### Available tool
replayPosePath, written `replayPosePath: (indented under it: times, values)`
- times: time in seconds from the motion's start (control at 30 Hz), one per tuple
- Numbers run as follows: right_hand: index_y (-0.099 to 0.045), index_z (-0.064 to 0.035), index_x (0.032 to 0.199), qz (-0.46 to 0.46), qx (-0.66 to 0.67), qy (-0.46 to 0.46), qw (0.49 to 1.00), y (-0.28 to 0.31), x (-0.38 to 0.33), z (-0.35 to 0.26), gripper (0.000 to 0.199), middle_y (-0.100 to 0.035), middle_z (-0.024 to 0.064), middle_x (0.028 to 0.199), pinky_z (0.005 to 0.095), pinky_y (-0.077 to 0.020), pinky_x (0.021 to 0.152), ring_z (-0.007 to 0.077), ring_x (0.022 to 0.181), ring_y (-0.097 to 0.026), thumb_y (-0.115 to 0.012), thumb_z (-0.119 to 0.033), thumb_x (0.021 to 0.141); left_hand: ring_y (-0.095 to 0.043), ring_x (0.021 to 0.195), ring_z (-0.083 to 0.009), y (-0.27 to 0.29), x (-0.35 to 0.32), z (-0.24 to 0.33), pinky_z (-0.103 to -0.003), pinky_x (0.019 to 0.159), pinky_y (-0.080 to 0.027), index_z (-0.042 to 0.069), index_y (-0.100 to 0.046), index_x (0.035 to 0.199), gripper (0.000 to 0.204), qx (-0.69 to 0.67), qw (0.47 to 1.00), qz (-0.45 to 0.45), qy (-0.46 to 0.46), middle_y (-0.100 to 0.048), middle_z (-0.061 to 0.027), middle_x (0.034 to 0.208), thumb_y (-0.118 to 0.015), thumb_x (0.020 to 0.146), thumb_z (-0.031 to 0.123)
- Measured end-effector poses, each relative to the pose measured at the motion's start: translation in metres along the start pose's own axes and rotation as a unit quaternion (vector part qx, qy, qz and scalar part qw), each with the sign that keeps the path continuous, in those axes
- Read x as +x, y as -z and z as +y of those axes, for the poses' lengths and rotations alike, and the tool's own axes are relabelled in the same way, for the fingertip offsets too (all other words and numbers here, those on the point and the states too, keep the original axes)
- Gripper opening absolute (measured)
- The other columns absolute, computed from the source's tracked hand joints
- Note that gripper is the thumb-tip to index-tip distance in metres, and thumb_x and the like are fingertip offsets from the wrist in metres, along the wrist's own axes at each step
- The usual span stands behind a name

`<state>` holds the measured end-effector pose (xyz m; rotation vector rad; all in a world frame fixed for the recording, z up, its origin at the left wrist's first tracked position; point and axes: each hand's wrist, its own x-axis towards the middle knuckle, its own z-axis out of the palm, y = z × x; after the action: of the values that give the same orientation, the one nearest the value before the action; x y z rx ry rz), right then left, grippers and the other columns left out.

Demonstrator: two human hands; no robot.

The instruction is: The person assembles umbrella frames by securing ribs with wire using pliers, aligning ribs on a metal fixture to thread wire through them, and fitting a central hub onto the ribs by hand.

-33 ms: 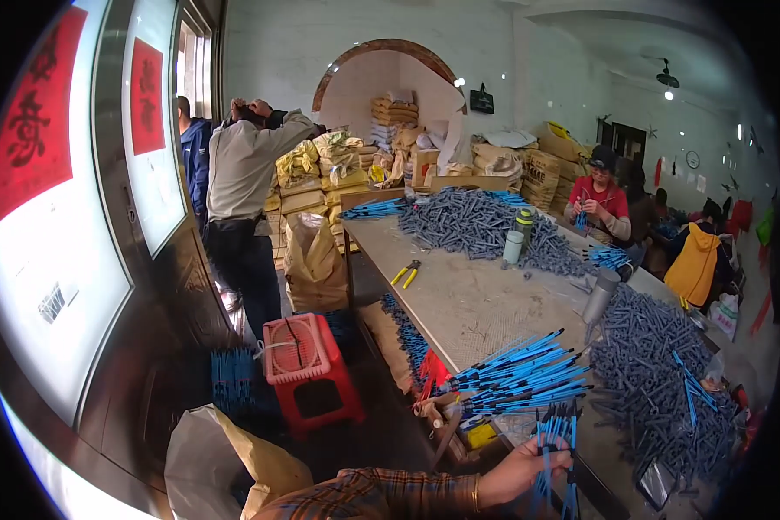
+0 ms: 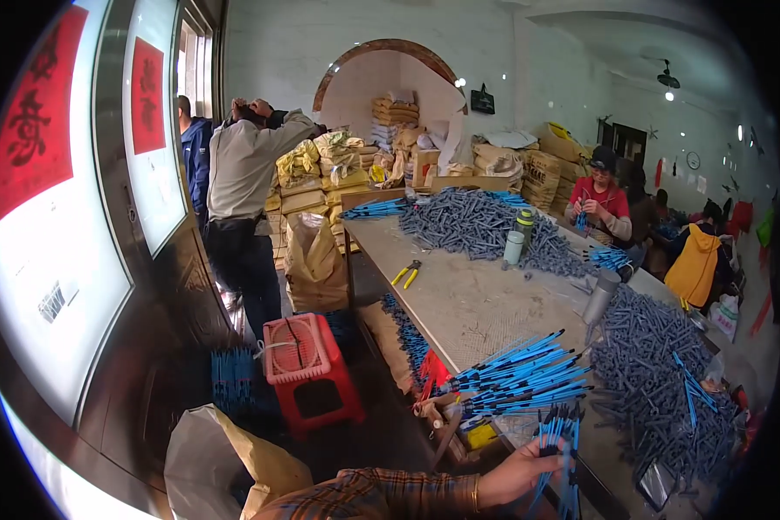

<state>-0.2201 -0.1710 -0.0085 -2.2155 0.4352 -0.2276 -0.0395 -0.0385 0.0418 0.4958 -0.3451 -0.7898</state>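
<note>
My left hand [image 2: 524,475] comes in from the lower edge in a plaid sleeve. Its fingers are closed round a bunch of thin blue sticks with black ends [image 2: 563,426], held upright by the table's near edge. Just beyond it, a larger fanned heap of the same blue and black sticks [image 2: 520,373] lies on the table [image 2: 468,303]. To the right spreads a big pile of short dark grey plastic pieces [image 2: 646,364], with a few blue sticks [image 2: 693,390] on top. My right hand is out of view.
Yellow-handled pliers [image 2: 406,274], a grey tumbler [image 2: 601,296] and a green-lidded bottle [image 2: 513,247] stand or lie on the table. A person in red [image 2: 611,204] works across it. A red stool [image 2: 312,364] and an open paper sack [image 2: 234,464] are at the left.
The bunch of sticks in my left hand has shifted and tilted slightly, its upper ends leaning a little to the right. The table looks the same.
</note>
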Motion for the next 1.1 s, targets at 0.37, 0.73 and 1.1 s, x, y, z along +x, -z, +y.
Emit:
replayPosePath:
  times: [0.37, 0.73, 1.1]
  values:
    - [-0.047, 0.0002, 0.117, -0.027, 0.233, -0.005, 0.972, -0.01, -0.002, 0.034, 0.039, -0.055, 0.015, 0.108, 0.037, -0.046, 0.073, 0.0224, 0.089, -0.055, -0.05, -0.027, 0.09, -0.043, 0.057, -0.0059, 0.011, -0.005, 0.003, -0.018, 0.049, -0.031, 0.013, -0.054, 0.101, 0.013, -0.072, 0.992, -0.086, 0.055, -0.054, 0.0, 0.076, -0.056, 0.088, 0.017]
    - [-0.044, -0.0011, 0.087, 0.026, 0.22, 0.009, 0.975, -0.009, -0.01, -0.005, 0.029, -0.041, 0.0049, 0.073, 0.03, -0.0341, 0.054, 0.0119, 0.061, -0.032, -0.048, -0.03, 0.09, -0.038, 0.057, -0.0064, 0.003, -0.011, 0.004, -0.018, 0.051, -0.032, 0.009, -0.051, 0.104, 0.014, -0.069, 0.988, -0.128, 0.045, -0.049, -0.0018, 0.073, -0.051, 0.09, 0.009]
    - [-0.048, 0.0022, 0.093, 0.035, 0.229, -0.05, 0.972, -0.009, -0.014, -0.002, 0.037, -0.044, 0.0053, 0.068, 0.0293, -0.0316, 0.05, 0.0113, 0.054, -0.032, -0.049, -0.035, 0.088, -0.045, 0.068, -0.0052, 0.004, -0.013, 0.009, -0.016, 0.06, -0.035, 0.011, -0.046, 0.118, 0.03, -0.026, 0.975, -0.202, 0.086, -0.055, -0.005, 0.088, -0.05, 0.089, 0.011]
